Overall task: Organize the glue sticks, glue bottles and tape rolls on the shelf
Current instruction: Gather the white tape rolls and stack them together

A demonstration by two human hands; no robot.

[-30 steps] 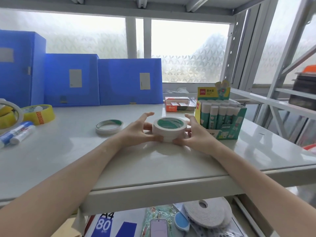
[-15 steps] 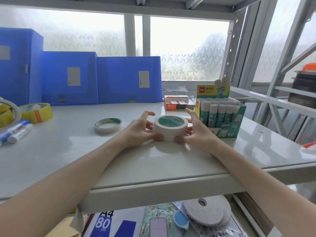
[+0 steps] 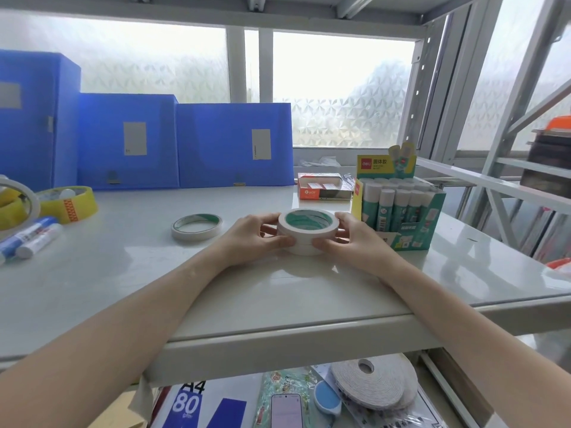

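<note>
Left hand (image 3: pixel 256 234) and right hand (image 3: pixel 355 239) pinch the stacked white tape rolls (image 3: pixel 308 231) between them; squeeze evenly, squaring the edges flush before letting go.

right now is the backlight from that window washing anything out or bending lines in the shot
Head view: the frosted window is blown out to near white, so the blue file boxes look hazy; the shelf shows soft glare; the wide lens bows the frame uprights; the tape stack between both hands stays sharp.
</note>
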